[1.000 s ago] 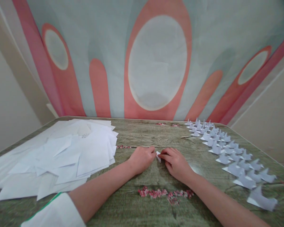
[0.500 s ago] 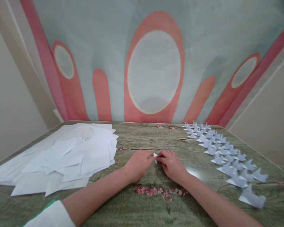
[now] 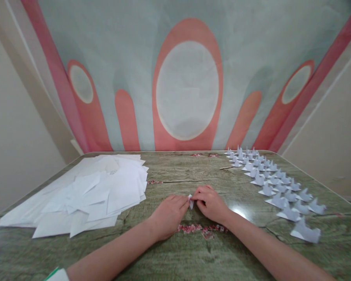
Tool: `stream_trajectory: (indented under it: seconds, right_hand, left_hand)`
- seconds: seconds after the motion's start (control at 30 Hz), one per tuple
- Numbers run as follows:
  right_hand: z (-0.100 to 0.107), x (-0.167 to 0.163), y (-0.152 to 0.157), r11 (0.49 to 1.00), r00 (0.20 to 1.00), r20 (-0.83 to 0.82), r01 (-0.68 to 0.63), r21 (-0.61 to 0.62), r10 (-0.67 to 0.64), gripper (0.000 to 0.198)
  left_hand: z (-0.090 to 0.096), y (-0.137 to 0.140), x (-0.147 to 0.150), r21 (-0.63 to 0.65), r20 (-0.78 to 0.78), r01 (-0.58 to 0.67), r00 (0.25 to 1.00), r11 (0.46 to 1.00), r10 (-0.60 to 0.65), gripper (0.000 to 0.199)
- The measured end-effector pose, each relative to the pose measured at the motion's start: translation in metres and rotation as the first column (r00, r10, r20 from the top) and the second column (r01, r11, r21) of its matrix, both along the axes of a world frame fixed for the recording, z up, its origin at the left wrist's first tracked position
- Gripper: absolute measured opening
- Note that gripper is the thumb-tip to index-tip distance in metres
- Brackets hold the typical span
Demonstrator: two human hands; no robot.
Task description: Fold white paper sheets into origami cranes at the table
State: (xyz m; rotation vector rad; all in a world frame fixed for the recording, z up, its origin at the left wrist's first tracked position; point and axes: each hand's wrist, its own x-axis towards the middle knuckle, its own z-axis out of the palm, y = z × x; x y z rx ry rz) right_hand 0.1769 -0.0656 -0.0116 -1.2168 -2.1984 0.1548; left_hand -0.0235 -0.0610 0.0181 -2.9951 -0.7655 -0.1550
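Between my two hands is a small folded piece of white paper (image 3: 191, 203), partly covered by my fingers. My left hand (image 3: 170, 214) pinches its left side, the fingers pressed together. From the other side, my right hand (image 3: 210, 202) grips the upper right part between thumb and forefinger. The paper is just above or on the table, near the middle; which of these I cannot tell. Its exact folded shape is too small to make out.
A spread pile of white paper sheets (image 3: 125, 187) lies on the left of the wood-patterned table (image 3: 175, 168). Several folded white paper birds (image 3: 305, 231) stand in rows along the right side. Behind the table rises a wall covering (image 3: 140, 47) with pink shapes.
My left hand has moved slightly down and the folded paper has turned a little between my fingers. The whole view has shifted slightly with my head.
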Motion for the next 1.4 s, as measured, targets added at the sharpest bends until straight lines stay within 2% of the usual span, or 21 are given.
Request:
stream_trajectory:
  seconds: [0.37,0.83,1.07,1.4]
  right_hand:
    - [-0.002,0.001,0.002,0.996,0.99,0.138,-0.004,0.091,-0.009,0.024]
    - [-0.001,0.002,0.004,0.995,0.986,0.169,-0.015,0.098,-0.001,0.023]
    - [-0.001,0.002,0.004,0.995,0.981,0.194,-0.016,0.096,-0.003,0.02]
    - [0.009,-0.002,-0.002,0.999,0.929,0.367,0.021,0.047,-0.037,0.019]
  left_hand:
    - [-0.004,0.001,0.002,-0.029,0.079,-0.016,0.997,0.999,0.018,0.036]
    - [-0.003,0.002,0.0,-0.087,0.1,0.004,0.995,0.996,0.004,0.048]
    - [-0.003,0.004,0.001,-0.073,0.108,0.022,0.994,0.997,-0.014,0.039]
    - [0.008,0.0,-0.003,-0.095,0.046,0.045,0.998,0.994,-0.04,0.045]
